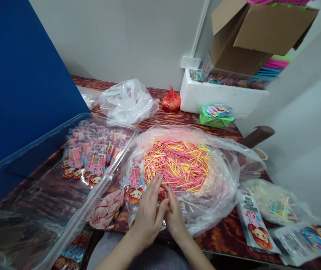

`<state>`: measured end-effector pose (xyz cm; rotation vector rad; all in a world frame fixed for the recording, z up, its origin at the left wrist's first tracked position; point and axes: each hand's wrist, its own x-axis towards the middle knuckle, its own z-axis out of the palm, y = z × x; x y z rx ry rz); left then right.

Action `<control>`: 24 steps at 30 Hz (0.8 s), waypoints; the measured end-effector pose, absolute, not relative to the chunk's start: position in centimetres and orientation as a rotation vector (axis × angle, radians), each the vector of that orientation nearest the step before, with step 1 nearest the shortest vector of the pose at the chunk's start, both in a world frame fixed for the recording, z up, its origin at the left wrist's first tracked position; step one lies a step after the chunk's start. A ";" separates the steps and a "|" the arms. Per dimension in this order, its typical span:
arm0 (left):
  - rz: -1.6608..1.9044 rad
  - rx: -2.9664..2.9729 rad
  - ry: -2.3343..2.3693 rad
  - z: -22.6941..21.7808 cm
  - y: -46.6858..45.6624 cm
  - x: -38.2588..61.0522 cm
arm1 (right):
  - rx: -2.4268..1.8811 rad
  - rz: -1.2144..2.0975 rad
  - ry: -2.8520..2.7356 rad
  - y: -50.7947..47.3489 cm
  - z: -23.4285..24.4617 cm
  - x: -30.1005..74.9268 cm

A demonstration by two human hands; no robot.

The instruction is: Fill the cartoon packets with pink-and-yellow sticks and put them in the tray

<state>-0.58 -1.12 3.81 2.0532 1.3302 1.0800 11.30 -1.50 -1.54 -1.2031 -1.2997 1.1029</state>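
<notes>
A big clear plastic bag [228,176] lies open on the wooden table, heaped with thin pink and yellow sticks [177,163]. My left hand [148,213] and my right hand [173,215] meet at the bag's near edge, fingers pressed together over a small red thing that I cannot make out. One filled stick packet [134,183] with a cartoon monkey face lies just left of my hands, against the bag.
A clear plastic bin [73,221] at the left holds several filled packets [93,157]. Empty printed packets [254,225] lie at the right. Behind stand a crumpled bag [128,99], an orange bag [171,100], a green basket [216,114], a foam box [222,95] and cardboard boxes [261,30]. A pink cloth [104,212] lies near the front.
</notes>
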 end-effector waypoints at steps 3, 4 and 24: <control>1.065 2.118 1.363 3.4 -2.5 -0.5 | -1.178 1.102 -1.362 -2.2 -1.5 11.1; 1.018 2.163 1.349 3.2 -2.8 -0.4 | -1.182 1.104 -1.370 -2.3 -1.6 11.0; 0.642 2.312 1.636 0.0 -3.8 -1.4 | -1.245 1.124 -1.282 -0.7 0.6 14.5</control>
